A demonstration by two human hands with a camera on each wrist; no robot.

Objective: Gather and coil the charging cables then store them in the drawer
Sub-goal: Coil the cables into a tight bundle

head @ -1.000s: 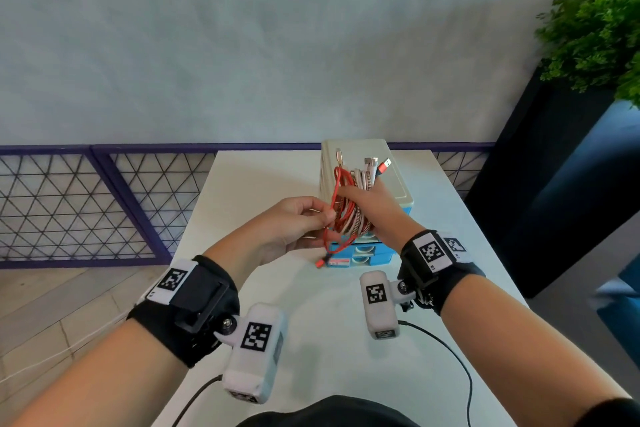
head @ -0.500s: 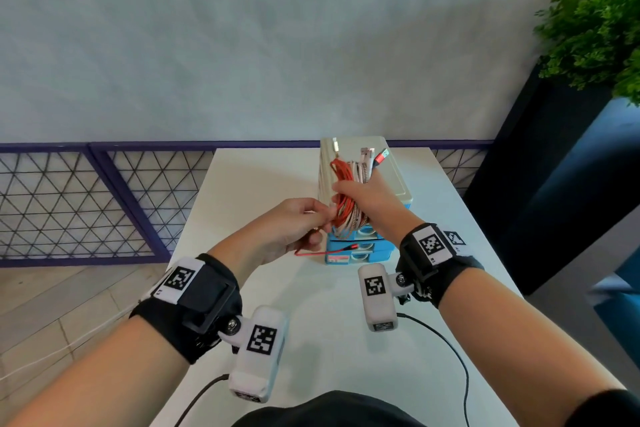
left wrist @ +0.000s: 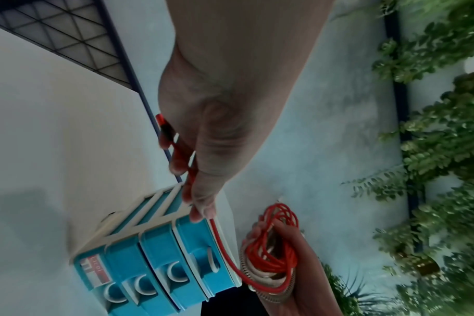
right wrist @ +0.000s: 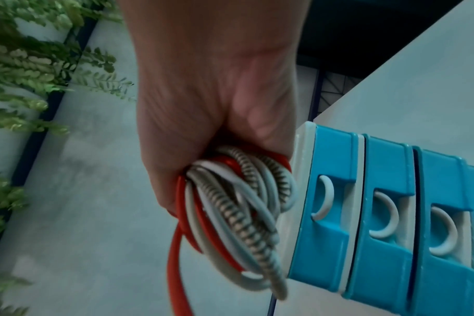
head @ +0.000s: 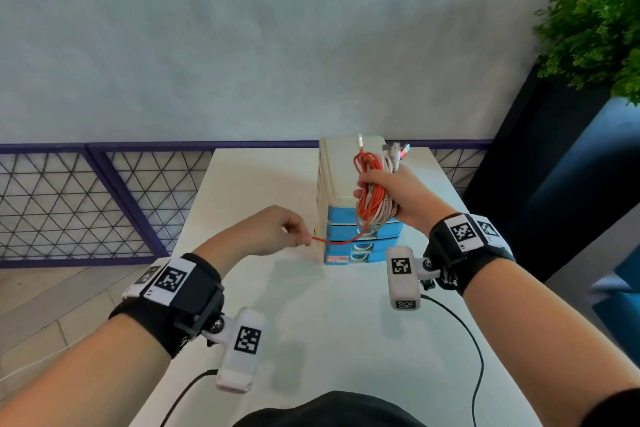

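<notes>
Fingers of the right hand [head: 398,194] clamped round the coiled cable bundle [head: 375,198]; left hand [head: 273,232] pinches the red cable's free end [head: 332,241].

White table [head: 346,322] carries the blue drawer unit [head: 349,218], all drawers closed. Bundle is held against the unit's upper front, off the table. Bundle: red, white and braided cables, judged light, limp, springy, so loops may slacken if grip eases. Best hold: across the whole coil, tail kept taut near its plug [left wrist: 164,128].
</notes>
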